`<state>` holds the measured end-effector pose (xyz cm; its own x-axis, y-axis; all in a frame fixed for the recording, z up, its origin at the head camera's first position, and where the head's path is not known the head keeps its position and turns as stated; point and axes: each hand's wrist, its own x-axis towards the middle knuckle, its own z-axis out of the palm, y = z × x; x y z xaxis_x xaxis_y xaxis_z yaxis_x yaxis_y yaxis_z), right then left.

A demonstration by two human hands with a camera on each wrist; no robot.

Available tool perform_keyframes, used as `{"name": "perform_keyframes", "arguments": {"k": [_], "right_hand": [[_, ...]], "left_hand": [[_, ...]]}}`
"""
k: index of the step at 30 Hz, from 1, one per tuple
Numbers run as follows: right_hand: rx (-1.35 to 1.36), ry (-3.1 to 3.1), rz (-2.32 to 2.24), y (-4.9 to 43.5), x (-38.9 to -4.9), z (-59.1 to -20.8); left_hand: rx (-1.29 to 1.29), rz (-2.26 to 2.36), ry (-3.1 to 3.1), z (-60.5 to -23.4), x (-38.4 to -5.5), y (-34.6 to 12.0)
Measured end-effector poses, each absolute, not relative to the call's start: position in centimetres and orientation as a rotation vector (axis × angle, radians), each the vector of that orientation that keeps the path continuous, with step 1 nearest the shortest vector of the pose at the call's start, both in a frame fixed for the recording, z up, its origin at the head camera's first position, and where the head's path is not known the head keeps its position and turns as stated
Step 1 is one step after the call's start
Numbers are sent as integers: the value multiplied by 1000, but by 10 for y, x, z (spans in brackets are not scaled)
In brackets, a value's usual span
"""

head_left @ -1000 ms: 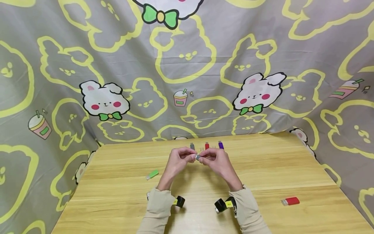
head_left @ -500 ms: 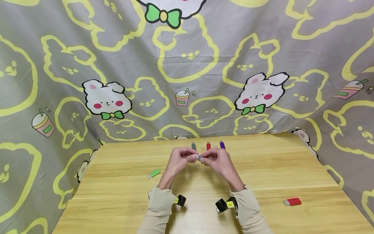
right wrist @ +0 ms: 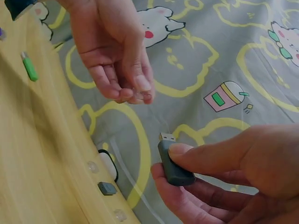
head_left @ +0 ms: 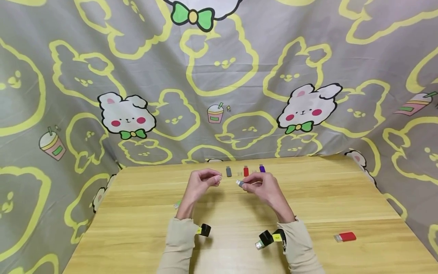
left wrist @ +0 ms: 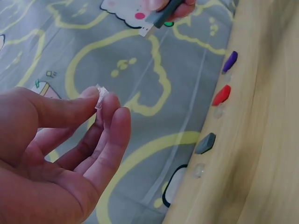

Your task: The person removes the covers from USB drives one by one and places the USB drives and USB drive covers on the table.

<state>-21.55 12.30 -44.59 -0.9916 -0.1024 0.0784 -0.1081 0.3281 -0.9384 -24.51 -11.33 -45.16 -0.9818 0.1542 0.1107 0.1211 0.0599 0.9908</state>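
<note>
My right hand (head_left: 266, 187) pinches a dark grey USB stick (right wrist: 174, 164) between thumb and fingers, its bare metal plug pointing toward the left hand. A small clear plastic cap (left wrist: 101, 95) is between the thumb and fingertips of my left hand (head_left: 201, 184). A gap separates the cap from the plug, with both hands raised over the table. Behind them, at the table's far edge, a grey USB stick (head_left: 229, 171), a red USB stick (head_left: 246, 171) and a purple USB stick (head_left: 262, 168) lie in a row. Clear caps (left wrist: 199, 170) lie beside these sticks.
A green USB stick (right wrist: 30, 69) lies left, partly behind my left forearm in the head view. Far right is another red USB stick (head_left: 345, 236). One more stick (head_left: 259, 244) shows beneath the right wrist camera (head_left: 266, 238). A patterned grey curtain (head_left: 212, 83) hangs behind the table.
The hands were together at the grey USB stick and have now parted. My left hand moved left with the clear cap, my right hand moved right with the stick, its plug now uncovered.
</note>
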Motion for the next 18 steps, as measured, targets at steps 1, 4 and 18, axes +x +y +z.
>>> {"name": "perform_keyframes", "arguments": {"k": [1, 4, 18], "right_hand": [[210, -2557, 1812, 124, -216, -447], [254, -2564, 1793, 122, -218, -451], [194, -2637, 1602, 57, -271, -458]], "left_hand": [[297, 2112, 2259, -451, -246, -115], [247, 2131, 2252, -451, -248, -125], [-21, 2295, 2300, -455, -254, -173]]}}
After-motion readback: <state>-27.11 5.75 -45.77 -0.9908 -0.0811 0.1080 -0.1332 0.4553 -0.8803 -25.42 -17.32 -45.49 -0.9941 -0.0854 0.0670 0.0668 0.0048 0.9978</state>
